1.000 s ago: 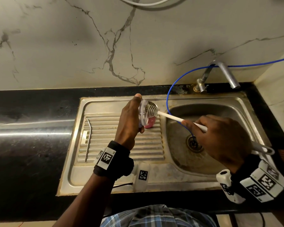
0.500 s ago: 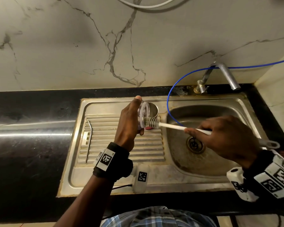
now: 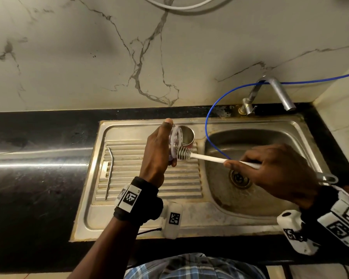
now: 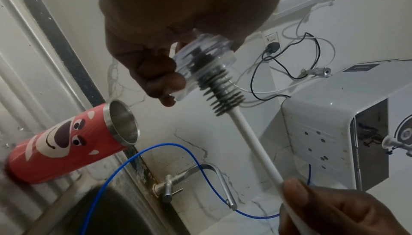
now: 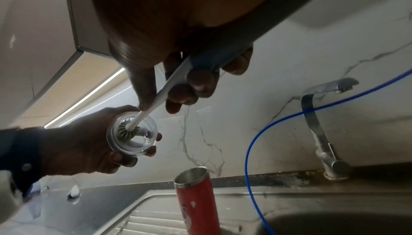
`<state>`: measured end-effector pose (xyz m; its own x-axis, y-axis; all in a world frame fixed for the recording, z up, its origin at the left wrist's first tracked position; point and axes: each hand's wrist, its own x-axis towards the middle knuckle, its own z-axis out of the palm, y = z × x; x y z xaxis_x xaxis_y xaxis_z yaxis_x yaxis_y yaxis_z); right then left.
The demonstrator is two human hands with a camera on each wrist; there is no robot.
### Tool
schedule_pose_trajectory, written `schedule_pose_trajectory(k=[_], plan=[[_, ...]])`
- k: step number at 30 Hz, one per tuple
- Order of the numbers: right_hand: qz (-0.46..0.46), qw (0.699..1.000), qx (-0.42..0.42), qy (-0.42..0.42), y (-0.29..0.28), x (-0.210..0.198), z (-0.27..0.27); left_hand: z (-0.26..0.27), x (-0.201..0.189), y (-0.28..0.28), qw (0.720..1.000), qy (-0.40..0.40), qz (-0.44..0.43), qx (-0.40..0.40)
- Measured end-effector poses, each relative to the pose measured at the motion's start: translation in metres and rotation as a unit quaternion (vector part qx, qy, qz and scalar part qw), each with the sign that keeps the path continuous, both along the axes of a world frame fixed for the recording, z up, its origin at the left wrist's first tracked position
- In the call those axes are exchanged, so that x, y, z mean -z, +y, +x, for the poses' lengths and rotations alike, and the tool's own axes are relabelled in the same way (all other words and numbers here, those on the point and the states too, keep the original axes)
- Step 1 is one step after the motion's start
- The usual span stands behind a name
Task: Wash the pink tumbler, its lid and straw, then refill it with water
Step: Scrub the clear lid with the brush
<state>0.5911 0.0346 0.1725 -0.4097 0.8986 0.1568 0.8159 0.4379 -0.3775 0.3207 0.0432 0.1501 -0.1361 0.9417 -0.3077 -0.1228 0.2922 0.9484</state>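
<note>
My left hand (image 3: 159, 150) grips the clear plastic lid (image 3: 175, 141) above the drainboard, its hollow side turned right. My right hand (image 3: 274, 174) holds the white handle of a bottle brush (image 3: 206, 157) over the basin. The grey bristle head (image 4: 219, 87) sits partly inside the lid (image 4: 204, 59). In the right wrist view the brush head (image 5: 129, 132) pokes into the lid (image 5: 132, 133). The pink tumbler (image 4: 67, 141) with a bear face stands open and upright on the drainboard behind the lid (image 3: 186, 137). A bent metal straw (image 3: 109, 172) lies on the drainboard's left side.
The steel sink (image 3: 189, 222) has a basin with a drain (image 3: 240, 178) at the right. A tap (image 3: 278, 93) stands at the back, and a thin blue hose (image 3: 210, 117) hangs into the basin. Black counter (image 3: 38, 178) lies at the left. A white water purifier (image 4: 347, 124) hangs on the wall.
The brush head has slid from the lid's upper part down to its lower edge. My right hand has moved a little to the right; my left hand stays put.
</note>
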Motion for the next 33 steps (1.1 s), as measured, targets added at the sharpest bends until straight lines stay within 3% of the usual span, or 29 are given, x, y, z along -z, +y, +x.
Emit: schedule_pose_trajectory(k=[3, 6, 9, 13, 21, 28, 33], plan=[[-0.03, 0.998, 0.05, -0.028, 0.002, 0.003, 0.001, 0.002, 0.001, 0.0, 1.0, 0.005, 0.004, 0.003], [0.028, 0.996, 0.079, -0.039, 0.003, -0.001, 0.0, 0.006, -0.001, -0.002, 1.0, -0.019, -0.008, 0.007], [0.105, 0.993, 0.05, -0.015, 0.004, -0.001, -0.003, 0.008, 0.0, -0.004, 0.999, -0.03, -0.011, 0.009], [0.103, 0.995, -0.014, 0.01, 0.001, 0.009, 0.003, 0.005, 0.001, -0.005, 0.999, -0.02, -0.028, -0.001], [0.117, 0.992, 0.045, 0.005, 0.002, 0.007, 0.0, 0.013, -0.008, -0.005, 0.999, -0.024, -0.024, 0.004], [0.127, 0.991, -0.034, -0.001, 0.001, 0.004, 0.013, 0.012, -0.007, -0.006, 1.0, -0.007, -0.007, -0.007], [0.14, 0.989, 0.027, 0.029, 0.005, -0.002, 0.007, 0.018, -0.007, -0.006, 0.999, -0.017, 0.023, 0.014]])
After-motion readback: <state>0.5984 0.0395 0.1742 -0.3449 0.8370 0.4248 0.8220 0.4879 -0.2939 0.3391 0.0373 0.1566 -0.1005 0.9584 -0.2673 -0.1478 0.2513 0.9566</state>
